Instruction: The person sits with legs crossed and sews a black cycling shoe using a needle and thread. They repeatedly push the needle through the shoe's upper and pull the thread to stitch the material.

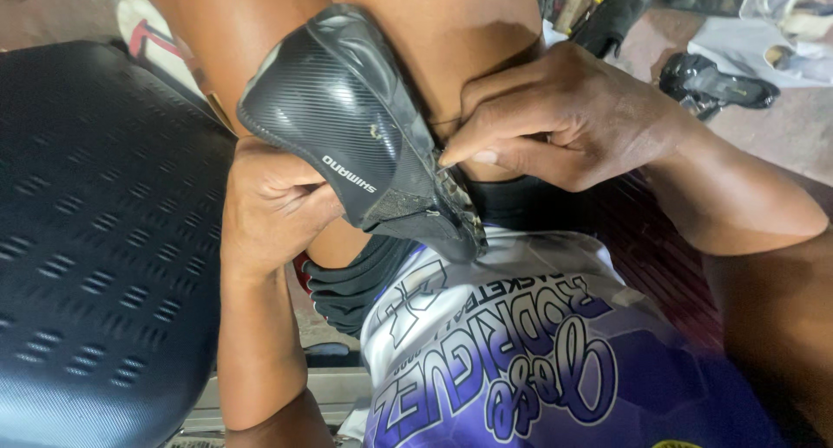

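Closest in, at six o'clock, is a white and purple printed shirt, with a black seat filling the nine o'clock side. Just above the shirt, the left hand is clasped around the lower side of a black shoe, thumb and palm propping it from below so the ribbed toe cap points up toward eleven o'clock. The shoe sits dead centre, wedged between the person's bare knees. The right hand comes in from three o'clock with its fingers curled, thumb and forefinger pinched at the shoe's rear edge, where the lining looks frayed; whether they grip a thread or a needle I cannot tell, it is too small to see. To my eye, the work at that edge goes best if the left hand keeps the shoe braced firmly against the knee, so the pinching fingers can pull in short, controlled tugs without the shoe twisting. Farther off, at two o'clock, another dark shoe lies on the floor near some pale sheeting.
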